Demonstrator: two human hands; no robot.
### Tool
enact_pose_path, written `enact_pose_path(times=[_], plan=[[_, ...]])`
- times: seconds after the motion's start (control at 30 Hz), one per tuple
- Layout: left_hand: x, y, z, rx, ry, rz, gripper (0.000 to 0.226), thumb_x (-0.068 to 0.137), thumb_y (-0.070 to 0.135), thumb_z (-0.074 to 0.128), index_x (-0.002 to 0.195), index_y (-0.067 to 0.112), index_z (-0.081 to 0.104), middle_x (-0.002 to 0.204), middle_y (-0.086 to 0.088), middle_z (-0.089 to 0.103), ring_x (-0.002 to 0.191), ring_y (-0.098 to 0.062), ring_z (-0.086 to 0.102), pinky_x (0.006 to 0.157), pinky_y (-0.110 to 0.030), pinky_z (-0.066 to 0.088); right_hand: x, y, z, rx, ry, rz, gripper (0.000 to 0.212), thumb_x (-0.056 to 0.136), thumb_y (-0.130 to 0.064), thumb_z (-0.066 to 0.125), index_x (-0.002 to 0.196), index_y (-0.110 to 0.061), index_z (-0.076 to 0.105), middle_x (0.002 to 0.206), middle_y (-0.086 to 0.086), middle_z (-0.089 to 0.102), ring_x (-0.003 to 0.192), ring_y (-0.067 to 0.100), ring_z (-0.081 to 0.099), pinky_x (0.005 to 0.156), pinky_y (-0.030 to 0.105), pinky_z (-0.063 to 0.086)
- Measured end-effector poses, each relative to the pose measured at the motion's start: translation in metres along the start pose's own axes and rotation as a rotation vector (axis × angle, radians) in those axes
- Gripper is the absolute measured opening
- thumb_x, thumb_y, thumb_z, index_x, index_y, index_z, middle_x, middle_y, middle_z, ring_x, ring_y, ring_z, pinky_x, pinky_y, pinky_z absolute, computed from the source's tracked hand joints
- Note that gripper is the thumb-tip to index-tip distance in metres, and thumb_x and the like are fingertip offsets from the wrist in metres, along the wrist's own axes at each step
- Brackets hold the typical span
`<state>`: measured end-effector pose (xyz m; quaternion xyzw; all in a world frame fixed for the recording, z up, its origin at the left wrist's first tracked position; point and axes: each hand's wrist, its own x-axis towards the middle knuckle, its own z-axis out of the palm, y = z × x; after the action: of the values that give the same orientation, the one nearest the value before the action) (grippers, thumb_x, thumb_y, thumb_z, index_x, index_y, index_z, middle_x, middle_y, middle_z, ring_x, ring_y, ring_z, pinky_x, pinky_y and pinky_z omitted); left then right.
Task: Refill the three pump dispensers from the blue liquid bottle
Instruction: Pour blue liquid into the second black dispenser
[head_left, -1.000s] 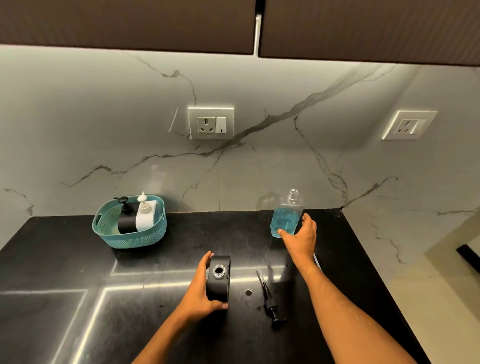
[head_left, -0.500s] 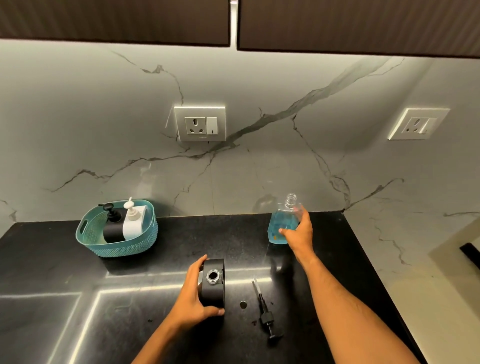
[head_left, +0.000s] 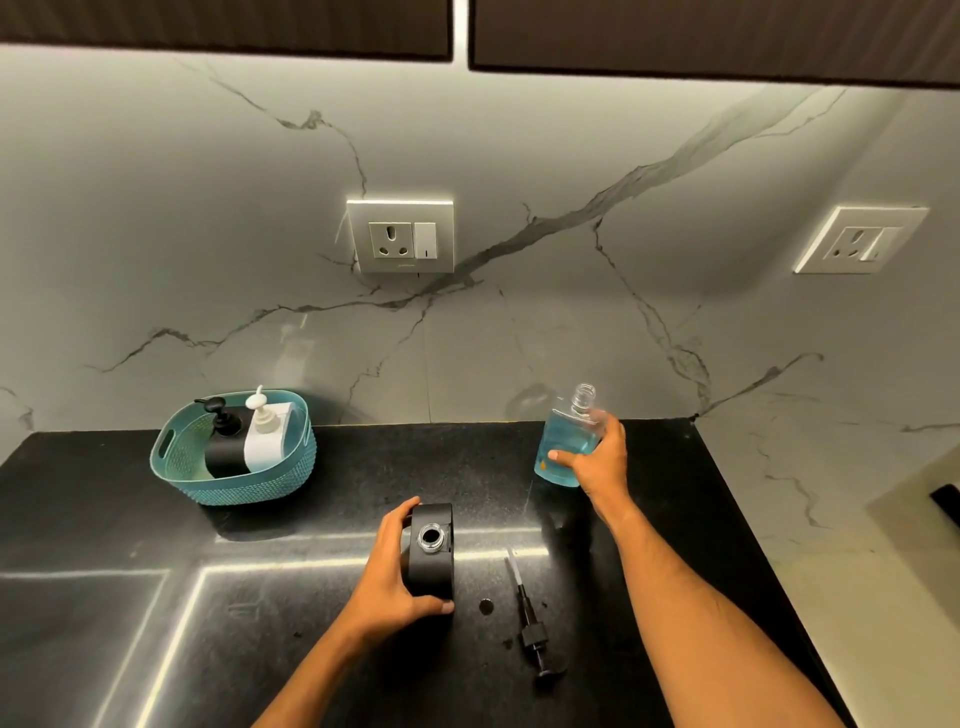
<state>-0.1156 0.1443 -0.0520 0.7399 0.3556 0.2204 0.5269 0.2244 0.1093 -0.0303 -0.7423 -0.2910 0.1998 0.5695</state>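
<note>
Left hand (head_left: 387, 574) grips the uncapped black dispenser (head_left: 431, 551) upright on the tabletop (head_left: 311, 649) to steady its open neck, while the right hand (head_left: 597, 460), fingers wrapped round the capless blue liquid bottle (head_left: 566, 441), readies a pour; removed pump (head_left: 530, 618) lies beside.

Glossy black counter (head_left: 311, 530), clear plastic bottle (head_left: 569, 447), matt black dispenser (head_left: 431, 566).

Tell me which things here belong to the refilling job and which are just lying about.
Job: blue liquid bottle, open black dispenser, removed pump, black dispenser and white dispenser in the teal basket.
Lying about: small cap, wall sockets.
</note>
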Motion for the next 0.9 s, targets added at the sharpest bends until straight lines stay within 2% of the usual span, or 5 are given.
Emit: enact_pose_path(times=[0.3,0.5,0.6,0.8,0.9], plan=[[0.000,0.001,-0.002,0.029,-0.010,-0.031,0.132,0.049,0.031,0.102,0.154,0.045,0.023,0.153,0.018,0.033,0.138,0.001,0.045,0.114,-0.042,0.048,-0.001,0.011,0.004,-0.023,0.023,0.018,0.088,0.054,-0.020,0.101,0.127,-0.023,0.053,0.125,-0.002,0.061,0.117,0.019,0.062,0.099,0.046,0.057],[-0.001,0.004,-0.003,0.038,-0.015,-0.032,0.132,0.050,0.033,0.100,0.156,0.041,0.021,0.151,0.021,0.030,0.134,0.018,0.036,0.116,-0.035,0.044,-0.015,0.001,0.006,-0.016,0.072,0.008,0.076,0.056,-0.013,0.100,0.119,-0.019,0.058,0.117,-0.001,0.066,0.110,0.019,0.065,0.093,0.041,0.059],[-0.001,0.005,-0.002,0.045,-0.014,-0.041,0.132,0.049,0.036,0.100,0.156,0.039,0.022,0.152,0.017,0.031,0.138,0.009,0.037,0.115,-0.035,0.045,-0.026,-0.002,0.005,-0.015,0.089,-0.031,0.071,0.056,-0.013,0.099,0.113,-0.020,0.058,0.112,-0.003,0.066,0.107,0.019,0.066,0.087,0.031,0.059],[-0.001,0.006,-0.002,0.058,-0.018,-0.051,0.141,0.046,0.045,0.099,0.160,0.034,0.017,0.154,0.016,0.024,0.143,-0.008,0.036,0.117,-0.041,0.044,-0.046,-0.014,0.004,-0.031,0.086,-0.142,0.072,0.055,-0.027,0.100,0.115,-0.027,0.059,0.116,-0.008,0.066,0.109,0.013,0.065,0.090,0.041,0.060],[-0.003,0.006,-0.002,0.084,-0.001,-0.035,0.142,0.045,0.050,0.099,0.160,0.033,0.017,0.154,0.016,0.023,0.144,-0.014,0.037,0.116,-0.042,0.046,-0.057,-0.027,0.004,-0.044,0.088,-0.215,0.077,0.056,-0.033,0.100,0.119,-0.028,0.058,0.119,-0.008,0.063,0.112,0.013,0.061,0.090,0.030,0.058]])
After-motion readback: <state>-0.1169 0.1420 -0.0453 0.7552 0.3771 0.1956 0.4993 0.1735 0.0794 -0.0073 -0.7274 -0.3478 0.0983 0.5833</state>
